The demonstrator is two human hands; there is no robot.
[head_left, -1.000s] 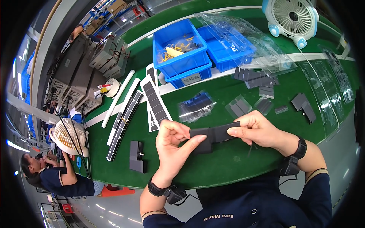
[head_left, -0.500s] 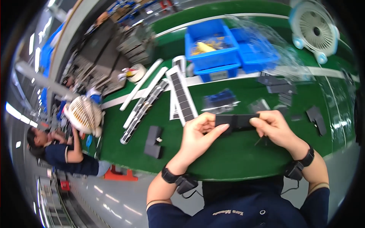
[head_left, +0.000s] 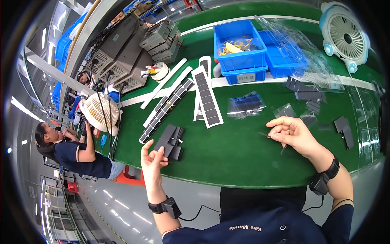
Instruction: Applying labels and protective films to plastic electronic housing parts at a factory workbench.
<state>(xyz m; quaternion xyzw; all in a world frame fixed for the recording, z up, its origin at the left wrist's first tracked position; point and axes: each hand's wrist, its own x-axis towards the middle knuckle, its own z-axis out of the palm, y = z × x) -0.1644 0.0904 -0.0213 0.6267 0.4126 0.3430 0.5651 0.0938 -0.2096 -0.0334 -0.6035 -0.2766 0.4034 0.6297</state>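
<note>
My left hand (head_left: 152,164) is at the left of the green table, its fingers apart. Its thumb and fingertips are at the near edge of a small stack of flat black pieces (head_left: 170,137), which has a little shiny part on its right side. My right hand (head_left: 294,136) hovers over the table's right half. Its thumb and fingers are pinched on a thin dark tool (head_left: 265,134), whose slim ends stick out to the left and below; its exact kind is unclear.
White sheets with black rectangles (head_left: 208,99) and long strips (head_left: 166,110) lie mid-table. Clear bags of dark pieces (head_left: 245,105), loose black pieces (head_left: 344,130), blue bins (head_left: 239,59) and a fan (head_left: 345,36) stand beyond. A co-worker (head_left: 81,154) sits at left.
The flat black piece held between both hands has left them. My left hand has moved left to the black stack, which has grown. My right hand stays at right, with the thin tool.
</note>
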